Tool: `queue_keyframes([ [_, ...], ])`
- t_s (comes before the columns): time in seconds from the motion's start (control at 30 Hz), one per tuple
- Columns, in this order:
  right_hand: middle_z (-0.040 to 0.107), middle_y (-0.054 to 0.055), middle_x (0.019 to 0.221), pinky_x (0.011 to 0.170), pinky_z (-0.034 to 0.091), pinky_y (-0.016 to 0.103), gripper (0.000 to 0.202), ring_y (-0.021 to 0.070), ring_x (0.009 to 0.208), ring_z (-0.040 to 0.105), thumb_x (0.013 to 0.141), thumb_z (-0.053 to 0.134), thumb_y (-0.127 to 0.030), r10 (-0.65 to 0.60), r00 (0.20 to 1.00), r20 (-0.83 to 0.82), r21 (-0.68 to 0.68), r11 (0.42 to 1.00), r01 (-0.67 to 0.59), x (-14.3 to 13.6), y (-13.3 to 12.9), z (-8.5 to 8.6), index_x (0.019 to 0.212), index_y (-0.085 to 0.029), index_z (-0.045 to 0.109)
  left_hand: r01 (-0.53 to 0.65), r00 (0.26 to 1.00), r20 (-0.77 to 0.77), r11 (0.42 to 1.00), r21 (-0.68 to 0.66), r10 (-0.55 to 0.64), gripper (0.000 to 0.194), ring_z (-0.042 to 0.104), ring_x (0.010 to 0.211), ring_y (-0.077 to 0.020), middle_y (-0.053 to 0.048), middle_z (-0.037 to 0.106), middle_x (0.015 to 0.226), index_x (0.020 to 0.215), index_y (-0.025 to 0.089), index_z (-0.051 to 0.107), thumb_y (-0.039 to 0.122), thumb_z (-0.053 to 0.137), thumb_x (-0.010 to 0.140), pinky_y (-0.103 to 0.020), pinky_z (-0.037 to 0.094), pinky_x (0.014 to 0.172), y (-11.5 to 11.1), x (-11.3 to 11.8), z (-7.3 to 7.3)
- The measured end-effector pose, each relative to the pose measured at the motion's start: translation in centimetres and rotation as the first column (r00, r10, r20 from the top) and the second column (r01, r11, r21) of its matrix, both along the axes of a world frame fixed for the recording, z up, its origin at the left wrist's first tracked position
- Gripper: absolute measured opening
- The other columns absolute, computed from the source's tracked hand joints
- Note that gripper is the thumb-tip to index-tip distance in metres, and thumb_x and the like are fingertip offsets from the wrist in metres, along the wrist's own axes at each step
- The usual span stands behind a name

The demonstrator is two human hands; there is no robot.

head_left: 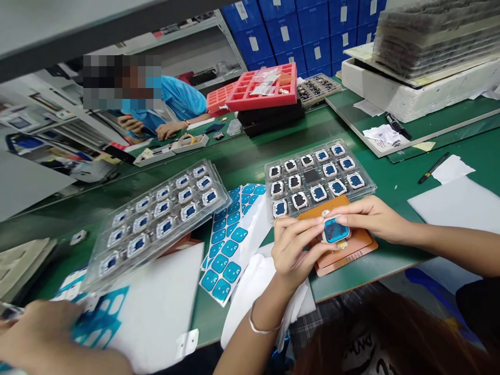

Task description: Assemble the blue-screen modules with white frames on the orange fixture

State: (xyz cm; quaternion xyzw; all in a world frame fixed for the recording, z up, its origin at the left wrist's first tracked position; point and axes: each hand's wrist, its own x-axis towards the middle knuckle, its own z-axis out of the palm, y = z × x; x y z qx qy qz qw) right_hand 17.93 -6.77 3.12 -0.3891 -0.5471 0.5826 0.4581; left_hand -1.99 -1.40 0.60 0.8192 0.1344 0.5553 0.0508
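2 hands (292, 247) w/ 1 blue-faced pc (335, 231)

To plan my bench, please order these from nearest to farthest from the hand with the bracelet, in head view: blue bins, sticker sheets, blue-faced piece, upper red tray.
1. Blue-faced piece: right, touching the hand.
2. Sticker sheets: left of it.
3. Upper red tray: farther back.
4. Blue bins: behind the tray.

Blue-and-white part (336, 229), orange plate (351, 256), green table (244, 153)

Close head view, forward and down across green bench (244, 162)
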Motion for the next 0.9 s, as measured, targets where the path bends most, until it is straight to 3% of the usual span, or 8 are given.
queue_keyframes([
  [0.37, 0.075, 0.005, 0.089, 0.073, 0.06, 0.032, 0.03, 0.0169, 0.073, 0.069, 0.084, 0.072, -0.045, -0.046, 0.999, -0.017, -0.019, 0.999, 0.046, -0.34, -0.23, -0.12, 0.099, -0.019, 0.079, -0.005, 1.0, -0.018, 1.0, 0.028, 0.006, 0.029, 0.054, 0.079, -0.0164, -0.006, 0.074, 0.098, 0.102, 0.019, 0.065, 0.025, 0.08, 0.078, -0.033, 0.045, 0.072, -0.27, -0.09, 0.0],
  [0.57, 0.075, 0.004, 0.092, 0.079, 0.058, 0.031, 0.024, 0.0178, 0.082, 0.069, 0.082, 0.074, -0.041, -0.072, 0.997, -0.018, -0.004, 0.997, 0.072, -0.58, -0.25, 0.09, 0.093, -0.02, 0.079, 0.002, 1.0, -0.026, 0.999, 0.034, -0.002, 0.03, 0.055, 0.079, -0.0168, -0.007, 0.074, 0.096, 0.101, 0.017, 0.065, 0.023, 0.081, 0.076, -0.033, 0.045, 0.071, -0.39, -0.05, 0.17],
  [0.9, 0.074, 0.006, 0.089, 0.077, 0.055, 0.032, 0.032, 0.0188, 0.081, 0.067, 0.078, 0.075, -0.047, -0.086, 0.996, 0.027, -0.028, 0.996, 0.087, -0.73, -0.16, 0.19, 0.087, -0.016, 0.078, 0.006, 0.999, -0.04, 1.0, 0.013, -0.005, 0.03, 0.055, 0.08, -0.0166, -0.007, 0.075, 0.099, 0.103, 0.018, 0.065, 0.023, 0.08, 0.078, -0.032, 0.045, 0.071, -0.59, -0.14, 0.11],
])
